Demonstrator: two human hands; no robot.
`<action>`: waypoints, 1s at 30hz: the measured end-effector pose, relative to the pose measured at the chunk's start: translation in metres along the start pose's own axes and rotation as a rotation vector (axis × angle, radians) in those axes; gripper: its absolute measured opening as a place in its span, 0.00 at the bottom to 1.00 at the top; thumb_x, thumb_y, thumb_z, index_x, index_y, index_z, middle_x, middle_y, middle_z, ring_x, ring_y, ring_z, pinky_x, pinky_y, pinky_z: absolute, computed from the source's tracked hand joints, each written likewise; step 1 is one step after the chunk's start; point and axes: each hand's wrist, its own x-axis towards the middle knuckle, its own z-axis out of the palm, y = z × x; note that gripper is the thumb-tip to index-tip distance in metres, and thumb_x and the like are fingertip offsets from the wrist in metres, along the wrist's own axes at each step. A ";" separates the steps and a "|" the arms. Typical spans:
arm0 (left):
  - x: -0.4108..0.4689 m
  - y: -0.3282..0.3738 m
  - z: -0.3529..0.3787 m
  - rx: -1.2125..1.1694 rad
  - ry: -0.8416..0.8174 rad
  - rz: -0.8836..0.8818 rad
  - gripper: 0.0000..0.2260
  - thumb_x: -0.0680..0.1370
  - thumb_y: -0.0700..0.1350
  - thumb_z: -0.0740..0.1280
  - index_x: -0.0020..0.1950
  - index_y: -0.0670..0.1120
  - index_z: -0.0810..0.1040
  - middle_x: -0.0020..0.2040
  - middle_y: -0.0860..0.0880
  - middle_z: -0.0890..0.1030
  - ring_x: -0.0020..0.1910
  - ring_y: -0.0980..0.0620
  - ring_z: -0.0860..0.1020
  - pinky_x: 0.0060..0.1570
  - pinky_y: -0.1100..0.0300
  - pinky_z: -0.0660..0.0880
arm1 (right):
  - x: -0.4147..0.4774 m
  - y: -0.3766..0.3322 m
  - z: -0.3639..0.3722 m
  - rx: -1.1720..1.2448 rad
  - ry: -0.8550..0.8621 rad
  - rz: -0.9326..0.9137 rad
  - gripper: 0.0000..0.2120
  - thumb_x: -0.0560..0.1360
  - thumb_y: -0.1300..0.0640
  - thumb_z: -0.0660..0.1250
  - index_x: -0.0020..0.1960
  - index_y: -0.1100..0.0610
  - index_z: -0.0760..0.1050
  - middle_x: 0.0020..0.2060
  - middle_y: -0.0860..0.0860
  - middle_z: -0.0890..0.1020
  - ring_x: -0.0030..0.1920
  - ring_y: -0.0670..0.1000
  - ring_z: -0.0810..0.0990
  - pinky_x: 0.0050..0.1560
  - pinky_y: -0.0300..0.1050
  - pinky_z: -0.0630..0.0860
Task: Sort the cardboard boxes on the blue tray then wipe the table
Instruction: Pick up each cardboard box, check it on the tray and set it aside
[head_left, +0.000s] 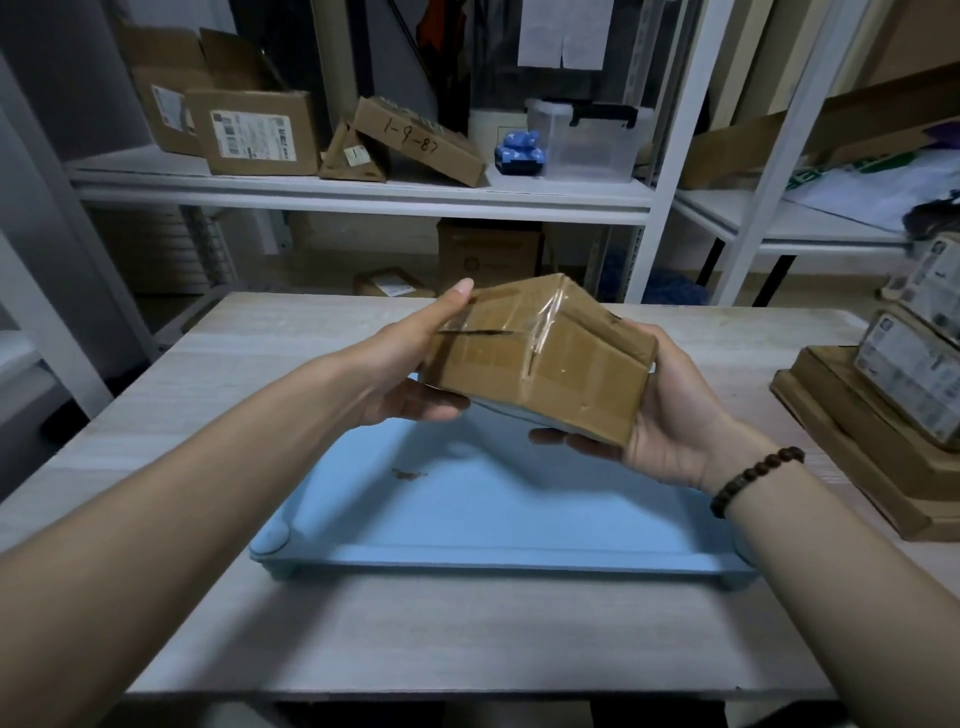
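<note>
One big wooden table (467, 634) lies under the blue tray (467, 519). A pile of boxes (883, 415) with labels stands to the right of the tray, apart from it. One brown box (545, 353) with shiny tape is up in the air above the far part of the tray. It is tilted and does not touch the tray. The left hand (410, 364) grips the box's left end with its fingers wrapped round it. The right hand (670, 415) grips the right end the same way. A dark bead bracelet (753, 478) on the right wrist is above the tray's right side. A tiny brown bit (408, 474) lies on the tray, left of its middle.
</note>
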 end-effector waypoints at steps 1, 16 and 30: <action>-0.001 0.000 -0.002 -0.001 0.008 0.007 0.26 0.73 0.72 0.62 0.51 0.51 0.80 0.48 0.44 0.81 0.39 0.44 0.84 0.36 0.56 0.81 | 0.002 0.000 0.001 0.011 -0.009 0.000 0.28 0.79 0.36 0.55 0.69 0.51 0.77 0.65 0.62 0.80 0.60 0.75 0.77 0.38 0.52 0.84; 0.004 -0.009 -0.009 0.069 0.017 0.067 0.23 0.78 0.66 0.59 0.64 0.53 0.76 0.58 0.45 0.81 0.40 0.48 0.85 0.39 0.56 0.80 | 0.005 0.004 0.005 0.015 -0.007 -0.008 0.28 0.78 0.38 0.57 0.69 0.52 0.77 0.66 0.62 0.79 0.59 0.74 0.77 0.33 0.50 0.83; -0.007 -0.002 -0.003 0.122 -0.040 -0.003 0.21 0.78 0.67 0.58 0.60 0.55 0.78 0.53 0.47 0.81 0.41 0.44 0.83 0.40 0.54 0.79 | 0.006 0.004 -0.003 0.002 0.032 0.011 0.28 0.80 0.35 0.54 0.69 0.51 0.77 0.64 0.63 0.80 0.59 0.73 0.79 0.39 0.52 0.84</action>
